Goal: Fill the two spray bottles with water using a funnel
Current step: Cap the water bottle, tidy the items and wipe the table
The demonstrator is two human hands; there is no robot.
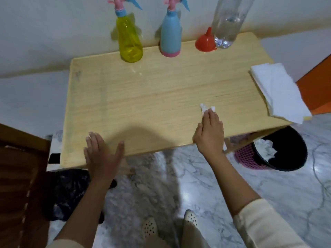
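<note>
A yellow spray bottle (129, 38) and a blue spray bottle (170, 34) stand capped at the back of the wooden table (143, 97). To their right a red funnel (205, 41) sits mouth down beside a tall clear water bottle (228, 24) holding a little water. My right hand (209, 133) lies flat near the front edge, its straight fingers pressing a small crumpled white tissue (205, 109) onto the tabletop. My left hand (101, 154) is open, fingers spread, at the table's front edge and holds nothing.
A stack of white tissues (279, 92) hangs over the table's right edge. Below it stands a bin (279, 151) with a black liner and used tissue inside. A dark wooden chair (19, 176) and a black bag (68, 192) are at the left. A few wet spots (136, 70) show near the yellow bottle.
</note>
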